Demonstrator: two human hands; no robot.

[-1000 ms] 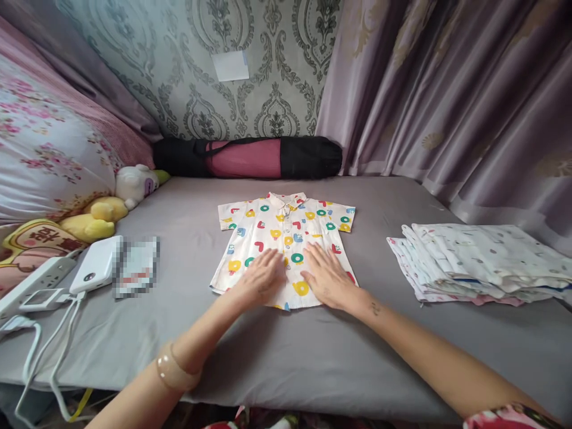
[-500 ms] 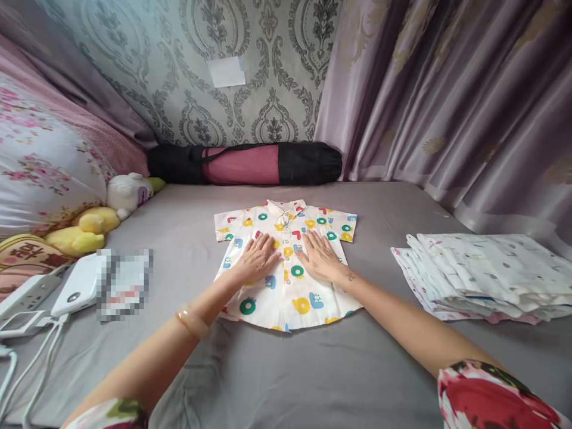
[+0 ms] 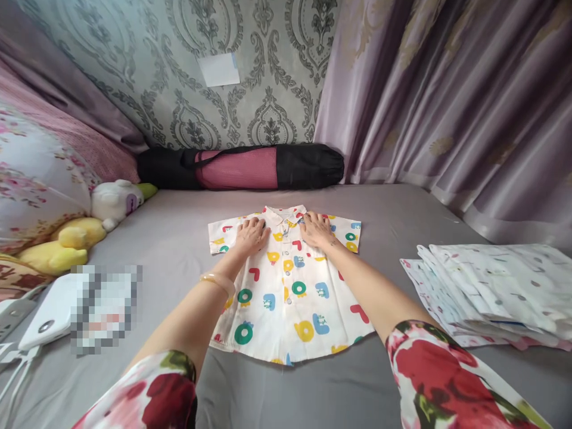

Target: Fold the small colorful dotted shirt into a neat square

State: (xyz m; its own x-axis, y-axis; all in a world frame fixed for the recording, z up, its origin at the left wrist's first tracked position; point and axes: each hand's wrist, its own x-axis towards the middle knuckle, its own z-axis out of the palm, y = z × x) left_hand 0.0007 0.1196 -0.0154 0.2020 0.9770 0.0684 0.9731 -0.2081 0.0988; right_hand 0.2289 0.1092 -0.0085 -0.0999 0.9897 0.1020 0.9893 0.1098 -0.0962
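Observation:
A small white short-sleeved shirt (image 3: 286,292) printed with coloured letters and rings lies flat, front up, on the grey bed sheet (image 3: 313,387). My left hand (image 3: 251,235) rests palm down on its upper left, beside the collar, fingers stretched out. My right hand (image 3: 316,229) lies flat on the upper right by the collar, fingers spread too. Neither hand holds anything. A pale bangle (image 3: 217,282) circles my left wrist.
A stack of folded white printed cloths (image 3: 491,292) sits at the right. A black and pink rolled bag (image 3: 241,167) lies along the wall. Soft toys (image 3: 84,229), a floral pillow, a white power bank (image 3: 49,310) and cables are at the left. Curtains hang at the right.
Both hands slid up the shirt from its hem to the shoulders by the collar. The camera moved forward and lower, so my floral sleeves now show.

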